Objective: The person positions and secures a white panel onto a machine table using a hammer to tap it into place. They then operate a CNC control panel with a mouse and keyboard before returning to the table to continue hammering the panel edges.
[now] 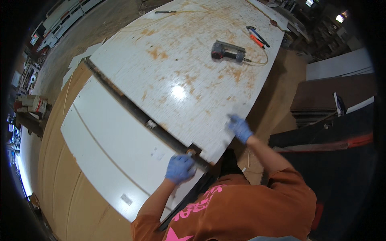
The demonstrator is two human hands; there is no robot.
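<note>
My left hand [179,168], in a blue glove, is over the near end of a white panel [116,132], right beside a long dark metal bar [138,113]. Its fingers are bent down, and what they hold, if anything, is hidden. Close to those fingers a dark bracket-like piece [194,150] sits on the bar. My right hand [240,129], gloved the same way, is at the right edge of the scuffed white tabletop [193,116]. Its fingers reach out, slightly blurred, with nothing visible in them.
A nail gun [228,51] with a thin yellowish hose lies on the tabletop. Beyond it are orange-and-black pliers-like tools [257,38]. A dark slim tool [165,11] lies at the far edge. Brown boards [56,176] extend left; dark stacked sheets [329,96] stand right.
</note>
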